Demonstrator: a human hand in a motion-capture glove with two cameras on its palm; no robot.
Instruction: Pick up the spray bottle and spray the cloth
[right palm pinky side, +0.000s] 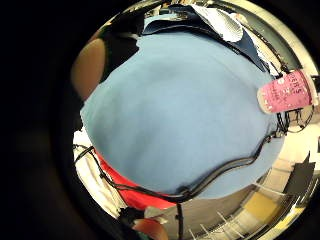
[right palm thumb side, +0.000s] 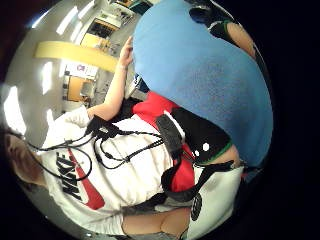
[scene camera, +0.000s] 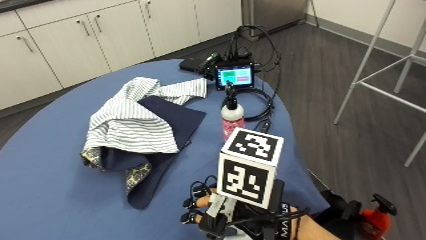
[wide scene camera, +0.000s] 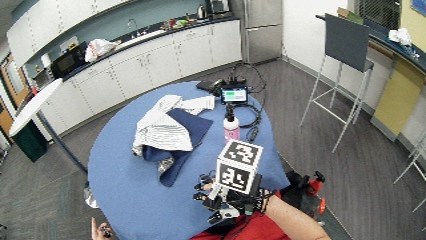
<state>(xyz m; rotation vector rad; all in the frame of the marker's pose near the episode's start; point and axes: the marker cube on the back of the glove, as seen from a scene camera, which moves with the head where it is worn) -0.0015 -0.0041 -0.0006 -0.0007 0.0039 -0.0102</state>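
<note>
The gloved right hand (scene camera: 229, 220), finger state indeterminable, rests at the table's near edge, well short of the upright pink plastic spray bottle (scene camera: 231, 118) beside the striped cloth (scene camera: 136, 117); likely light, rigid, smooth, best gripped around its body

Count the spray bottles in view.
2: a pink spray bottle stands on the blue table beside the cloths; a red spray bottle sits off the table's edge, partly hidden.

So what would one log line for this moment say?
stage: before pickup | right hand: at near table edge, holding nothing | spray bottle: upright, untouched | cloth: crumpled beside bottle
</note>
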